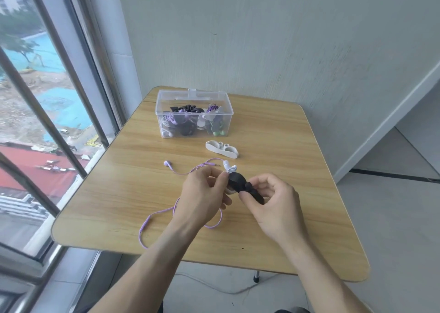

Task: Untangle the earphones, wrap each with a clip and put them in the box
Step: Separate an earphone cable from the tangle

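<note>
Above the wooden table (273, 146), both hands, left hand (202, 193) and right hand (273, 203), pinch the pliable black clip (240, 184) at its ends; its wound white earphones (229, 168) look light and limp.

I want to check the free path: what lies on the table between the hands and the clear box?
In the head view, a white clip lies between the hands' black clip and the clear box. The purple earphone's plug also lies there, near the left hand.
</note>
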A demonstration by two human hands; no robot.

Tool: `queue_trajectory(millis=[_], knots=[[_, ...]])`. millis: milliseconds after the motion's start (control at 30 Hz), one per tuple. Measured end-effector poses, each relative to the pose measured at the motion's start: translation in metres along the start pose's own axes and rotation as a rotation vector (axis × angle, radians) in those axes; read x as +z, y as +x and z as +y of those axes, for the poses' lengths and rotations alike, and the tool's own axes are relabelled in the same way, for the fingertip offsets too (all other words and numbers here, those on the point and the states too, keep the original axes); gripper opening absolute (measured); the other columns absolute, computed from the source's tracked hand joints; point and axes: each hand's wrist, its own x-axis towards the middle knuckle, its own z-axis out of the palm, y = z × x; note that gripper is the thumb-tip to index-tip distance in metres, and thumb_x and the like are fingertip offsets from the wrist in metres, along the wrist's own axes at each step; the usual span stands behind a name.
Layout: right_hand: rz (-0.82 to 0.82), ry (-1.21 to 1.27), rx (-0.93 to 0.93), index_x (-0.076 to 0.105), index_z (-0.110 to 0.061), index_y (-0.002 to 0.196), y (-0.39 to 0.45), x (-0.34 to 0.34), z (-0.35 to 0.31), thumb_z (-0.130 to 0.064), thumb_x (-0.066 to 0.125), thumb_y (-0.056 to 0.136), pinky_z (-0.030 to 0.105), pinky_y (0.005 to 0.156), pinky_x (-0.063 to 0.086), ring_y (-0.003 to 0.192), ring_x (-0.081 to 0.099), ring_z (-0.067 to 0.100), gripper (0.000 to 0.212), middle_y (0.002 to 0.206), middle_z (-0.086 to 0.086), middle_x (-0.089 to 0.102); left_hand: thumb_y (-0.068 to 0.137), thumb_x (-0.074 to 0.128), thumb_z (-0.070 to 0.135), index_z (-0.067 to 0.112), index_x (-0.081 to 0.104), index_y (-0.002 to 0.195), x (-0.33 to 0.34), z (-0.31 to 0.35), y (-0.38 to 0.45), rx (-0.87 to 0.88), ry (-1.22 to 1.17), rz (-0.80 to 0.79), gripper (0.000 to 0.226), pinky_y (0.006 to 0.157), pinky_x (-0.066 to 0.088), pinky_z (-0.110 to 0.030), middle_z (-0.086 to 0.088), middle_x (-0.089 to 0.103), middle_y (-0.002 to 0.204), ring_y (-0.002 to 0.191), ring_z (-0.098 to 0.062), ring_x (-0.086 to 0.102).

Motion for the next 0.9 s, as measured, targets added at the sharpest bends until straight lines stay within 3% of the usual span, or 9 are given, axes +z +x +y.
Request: queue_trajectory(millis=[133,333,500,900], knots=[[0.006,-0.053,-0.022,0.069,-0.026,0.082,-0.0012,-0.0054,-0.0003,-0.012,0.081,0.077,0.013,0.066,0.05,0.074,0.066,0.001,0.019,0.075,-0.019,0.071,0.099,0.056,0.022,0.01,0.068,0.09,0.002,0.0001,-0.0017,0.026,0.008,-0.004,0.019,0.051,0.047,-0.02,0.001,0.074,0.067,0.05,-0.015,0.065],[0.03,0.124,0.031,0.068,-0.023,0.089,-0.0043,0.0012,0.0049,-0.016,0.083,0.08,0.027,0.076,0.057,0.081,0.072,0.007,0.018,0.085,-0.01,0.076,0.1,0.057,0.021,0.009,0.069,0.097,0.0024,0.0043,-0.0045,0.045,-0.059,0.01,0.018,0.05,0.046,-0.016,-0.001,0.072,0.062,0.046,-0.011,0.061],[0.026,0.101,-0.005,0.064,-0.023,0.086,-0.009,0.0037,0.0048,-0.015,0.082,0.081,0.026,0.069,0.055,0.076,0.072,0.009,0.02,0.084,-0.011,0.075,0.101,0.056,0.016,0.003,0.069,0.096,0.0028,0.0056,-0.0074,-0.006,-0.163,-0.017,0.02,0.049,0.047,-0.017,0.0,0.069,0.059,0.045,-0.009,0.059],[-0.038,0.058,-0.076,0.068,-0.027,0.086,-0.0087,0.0021,0.003,-0.011,0.083,0.079,0.029,0.073,0.057,0.08,0.072,0.01,0.023,0.083,-0.014,0.074,0.098,0.058,0.019,0.01,0.068,0.089,-0.0051,-0.0033,-0.0052,0.061,0.049,0.004,0.016,0.049,0.046,-0.018,0.004,0.072,0.064,0.046,-0.01,0.061]])
